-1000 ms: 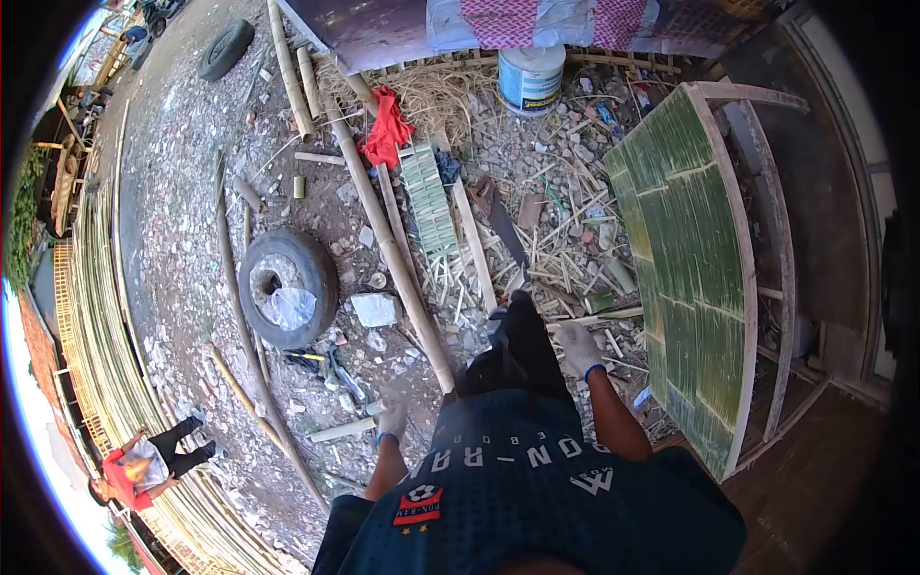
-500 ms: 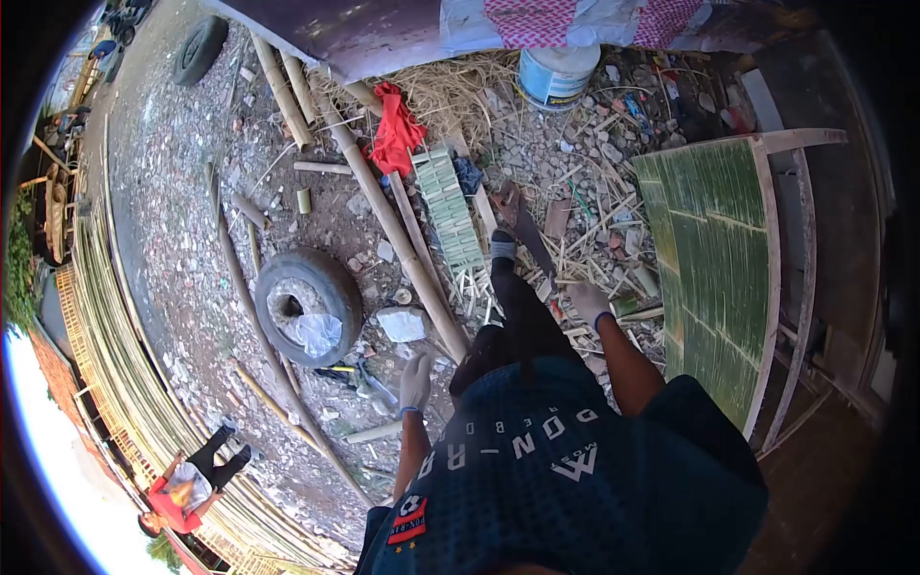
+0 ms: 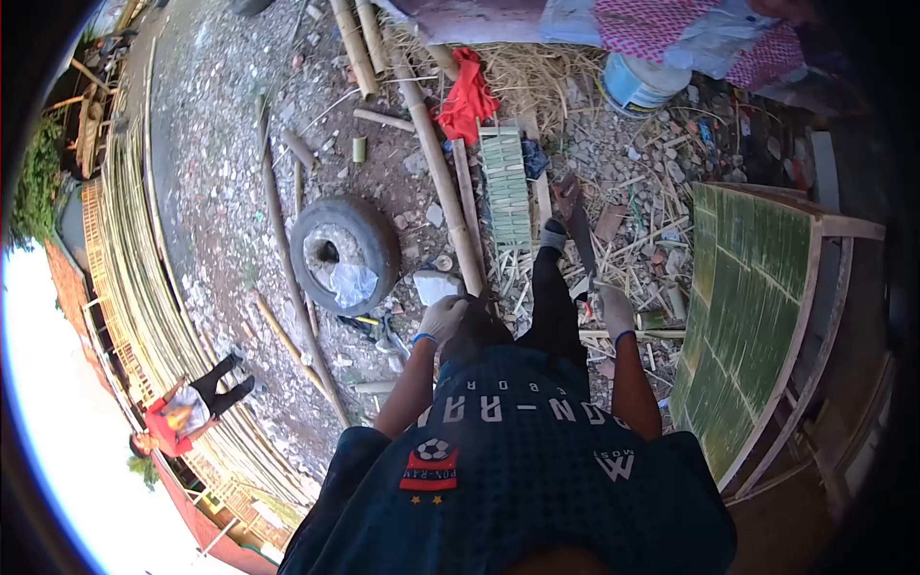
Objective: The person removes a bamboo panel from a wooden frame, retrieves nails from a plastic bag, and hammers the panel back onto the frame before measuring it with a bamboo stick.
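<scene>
Left hand, white-gloved, has come in against the dark-trousered knee at centre; its fingertips are hidden, their state unclear. Blurred fingers of the white-gloved right hand sit near the tip of the brown-handled saw, right of centre; I cannot tell their grip. Upper right, the blue-and-white bucket's contents are unseen; the black tyre holds rubble and clear plastic.

A handsaw with a reddish-brown handle and a long, dark, tapering blade lies at 2 o'clock from center frame amid bamboo scraps and rubble, its handle toward nearly 12 o'clock and its narrow tip toward nearly 6.
</scene>
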A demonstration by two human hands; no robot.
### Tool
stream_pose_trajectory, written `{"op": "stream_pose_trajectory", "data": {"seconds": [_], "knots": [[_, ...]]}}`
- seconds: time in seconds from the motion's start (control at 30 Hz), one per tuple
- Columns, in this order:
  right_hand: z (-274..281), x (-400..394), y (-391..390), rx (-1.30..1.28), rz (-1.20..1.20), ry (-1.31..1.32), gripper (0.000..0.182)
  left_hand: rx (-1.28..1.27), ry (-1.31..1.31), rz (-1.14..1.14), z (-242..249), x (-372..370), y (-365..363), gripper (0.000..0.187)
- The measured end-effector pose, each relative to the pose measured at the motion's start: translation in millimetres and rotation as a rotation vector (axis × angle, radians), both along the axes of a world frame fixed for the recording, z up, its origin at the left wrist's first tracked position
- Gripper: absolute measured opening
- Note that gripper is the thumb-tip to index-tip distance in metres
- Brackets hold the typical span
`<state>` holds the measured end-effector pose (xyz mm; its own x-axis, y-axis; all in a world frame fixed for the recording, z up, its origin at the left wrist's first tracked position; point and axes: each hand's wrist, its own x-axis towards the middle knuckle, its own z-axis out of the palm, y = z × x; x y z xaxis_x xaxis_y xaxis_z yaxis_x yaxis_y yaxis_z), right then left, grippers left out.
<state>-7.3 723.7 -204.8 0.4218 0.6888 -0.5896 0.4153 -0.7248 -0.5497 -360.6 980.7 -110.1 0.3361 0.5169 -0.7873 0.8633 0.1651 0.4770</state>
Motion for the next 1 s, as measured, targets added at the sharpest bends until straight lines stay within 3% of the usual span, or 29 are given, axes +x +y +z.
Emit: {"op": "stream_pose_trajectory", "data": {"seconds": [0.03,0.07,0.1,0.17,0.23,0.3,0.37,0.4,0.43,0.47,0.5,0.53,0.57,0.63,0.67,0.7,0.73,0.77,0.8,0.83,0.87,0.9,0.97,1.0], "knots": [[-40.6,-14.2,-55.0,0.058,0.215,-0.305,0.025,0.003,0.0,-0.003,-4.7,-19.1,-5.1,0.048],[-118.9,-34.0,-145.3,0.014,0.36,-0.392,0.021,0.002,-0.008,-0.01,-9.9,-33.0,-6.4,0.048],[-88.1,-43.5,-157.2,-0.22,0.231,-0.173,0.022,-0.001,-0.021,-0.021,-17.0,-46.4,-5.9,0.048],[-55.5,-74.6,-177.6,-0.478,-0.029,0.016,0.024,-0.043,0.033,0.02,7.4,-50.9,7.2,0.055],[-70.2,-100.5,-194.9,-0.466,-0.1,-0.011,0.029,-0.007,0.0,0.103,24.8,-56.1,17.3,0.059],[-106.7,-120.8,-185.8,-0.283,-0.131,-0.086,0.034,-0.037,-0.12,0.269,28.1,-78.2,17.0,0.06],[-30.8,-166.6,-49.5,-0.224,-0.371,0.009,0.041,0.067,-0.24,0.295,15.4,-117.1,6.4,0.056],[-54.6,-181.9,-20.0,-0.149,-0.288,0.041,0.045,0.094,-0.29,0.322,-1.5,-144.4,-5.5,0.055],[-51.3,-220.3,31.9,-0.078,-0.253,-0.094,0.043,0.12,-0.341,0.355,-15.1,-174.8,-17.1,0.054],[-24.3,-263.0,94.2,-0.086,-0.167,-0.126,0.044,-0.01,-0.328,0.477,7.8,-199.0,-20.2,0.053],[-13.1,-303.7,144.1,-0.111,-0.022,-0.066,0.044,0.079,-0.369,0.478,-19.3,-240.9,-40.5,0.051],[-23.5,-346.6,176.2,0.06,0.135,-0.032,0.044,0.043,-0.337,0.571,-11.4,-276.3,-50.3,0.049],[-9.6,-395.7,222.0,0.002,0.287,0.042,0.045,0.111,-0.27,0.645,-19.5,-318.1,-70.4,0.049],[-45.7,-482.9,285.8,0.102,0.657,0.06,0.046,0.173,-0.22,1.072,-37.1,-393.8,-119.5,0.047],[-57.7,-526.1,308.5,0.208,0.815,0.05,0.047,0.251,-0.099,1.209,-70.5,-440.0,-168.0,0.048],[-70.7,-567.5,341.8,0.325,0.976,0.044,0.048,0.157,-0.102,1.546,-90.9,-475.5,-214.1,0.048],[-86.6,-608.4,370.7,0.468,1.105,-0.009,0.047,0.103,0.01,1.668,-73.3,-497.0,-235.8,0.05],[-103.2,-646.0,394.0,0.606,1.229,-0.054,0.047,0.194,-0.005,1.859,-104.4,-518.9,-297.2,0.05],[-119.6,-683.0,414.8,0.683,1.289,-0.061,0.043,0.28,0.079,1.911,-121.4,-529.4,-348.7,0.047],[-137.8,-715.0,435.5,0.765,1.337,-0.066,0.04,0.176,0.268,1.91,-119.4,-531.7,-381.5,0.037],[-160.8,-742.6,456.4,0.764,1.426,-0.126,0.038,0.254,0.299,2.081,-131.0,-519.6,-411.2,0.029],[-184.3,-766.2,468.9,0.759,1.513,-0.186,0.036,0.113,0.235,2.107,-137.5,-512.9,-455.4,0.027],[-229.7,-785.7,480.0,0.541,1.57,-0.346,0.05,-0.066,0.25,2.146,-133.3,-469.1,-474.6,0.027],[-247.2,-783.7,477.1,0.423,1.586,-0.435,0.058,-0.2,0.295,1.974,-143.3,-450.0,-506.4,0.029]]}}
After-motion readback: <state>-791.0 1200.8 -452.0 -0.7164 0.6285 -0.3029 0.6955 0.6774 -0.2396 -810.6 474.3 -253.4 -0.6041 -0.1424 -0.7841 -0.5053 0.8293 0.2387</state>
